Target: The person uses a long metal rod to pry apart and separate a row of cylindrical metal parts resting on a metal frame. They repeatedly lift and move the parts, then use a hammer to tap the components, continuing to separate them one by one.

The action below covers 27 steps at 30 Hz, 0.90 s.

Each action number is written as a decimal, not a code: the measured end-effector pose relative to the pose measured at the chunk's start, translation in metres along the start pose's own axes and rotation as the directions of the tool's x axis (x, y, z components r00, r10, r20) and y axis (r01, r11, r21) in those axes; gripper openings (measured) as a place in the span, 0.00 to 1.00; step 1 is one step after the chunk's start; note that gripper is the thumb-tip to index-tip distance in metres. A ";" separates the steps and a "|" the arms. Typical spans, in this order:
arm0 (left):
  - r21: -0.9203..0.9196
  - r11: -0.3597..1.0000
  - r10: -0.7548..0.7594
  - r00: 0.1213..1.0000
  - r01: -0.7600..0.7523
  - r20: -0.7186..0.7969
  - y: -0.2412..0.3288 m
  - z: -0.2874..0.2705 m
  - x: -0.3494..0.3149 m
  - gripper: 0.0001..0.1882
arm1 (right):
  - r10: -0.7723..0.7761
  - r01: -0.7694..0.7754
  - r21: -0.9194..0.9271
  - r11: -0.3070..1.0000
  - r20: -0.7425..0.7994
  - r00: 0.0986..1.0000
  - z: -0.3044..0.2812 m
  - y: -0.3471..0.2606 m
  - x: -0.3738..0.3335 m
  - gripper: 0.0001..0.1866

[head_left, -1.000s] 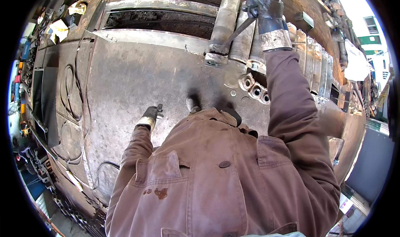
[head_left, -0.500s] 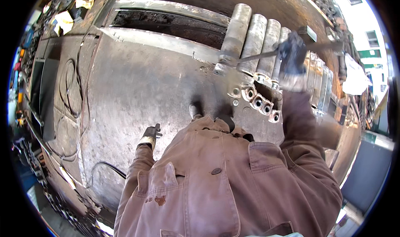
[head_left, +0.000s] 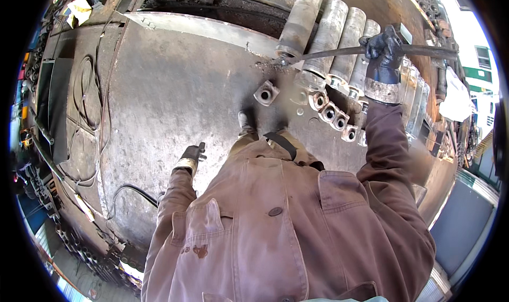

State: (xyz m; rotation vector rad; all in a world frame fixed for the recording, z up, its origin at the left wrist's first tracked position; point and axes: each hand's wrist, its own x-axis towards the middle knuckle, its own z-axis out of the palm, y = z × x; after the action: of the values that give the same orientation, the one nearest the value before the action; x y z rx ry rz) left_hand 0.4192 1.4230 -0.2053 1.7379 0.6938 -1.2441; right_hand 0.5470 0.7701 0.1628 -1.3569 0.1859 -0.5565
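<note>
My right hand (head_left: 383, 45), in a dark glove with a pale cuff, is closed around a long dark metal bar (head_left: 334, 53). The bar reaches leftward to the near end of the leftmost thick metal cylinder (head_left: 300, 21); contact at its tip cannot be made out. On the steel floor below that end lies a loose metal block with a round hole (head_left: 266, 93). More holed blocks (head_left: 330, 112) sit in a slanting row to the right. My left hand (head_left: 192, 156), also gloved, hangs low at my side, fingers apart, holding nothing.
Further cylinders (head_left: 345, 39) stand side by side beneath and beyond the bar. A long steel beam (head_left: 196, 30) borders a dark trough at the back. Cables (head_left: 85, 98) coil on the left floor plates. A white bag (head_left: 455, 101) lies far right.
The bar's left end has come to the leftmost cylinder's near end. The holed block beside that end now lies apart on the floor. My left hand still hangs low.
</note>
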 end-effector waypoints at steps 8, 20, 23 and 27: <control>0.115 0.992 -0.045 0.998 0.041 0.034 0.036 0.044 0.002 0.34 | -0.050 0.048 -0.020 0.999 -0.093 0.994 -0.012 -0.065 -0.023 0.19; 0.121 0.992 0.047 0.999 -0.048 0.009 0.047 0.117 -0.023 0.33 | -0.168 0.126 -0.171 0.977 -0.259 0.951 -0.074 -0.179 -0.068 0.24; 0.106 0.990 0.090 0.996 -0.091 0.013 0.033 0.132 -0.012 0.34 | -0.216 0.229 0.087 0.970 -0.137 0.967 -0.128 -0.167 -0.078 0.20; 0.203 0.979 0.009 0.998 -0.021 0.063 0.033 0.147 -0.027 0.38 | -0.179 0.161 -0.084 0.983 -0.300 0.937 -0.156 -0.169 -0.075 0.26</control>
State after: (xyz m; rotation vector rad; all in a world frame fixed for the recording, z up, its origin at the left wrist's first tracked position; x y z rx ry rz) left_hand 0.3697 1.2797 -0.1879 1.8570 0.5313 -1.3925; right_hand 0.3684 0.6523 0.2759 -1.3455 0.3419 -0.9157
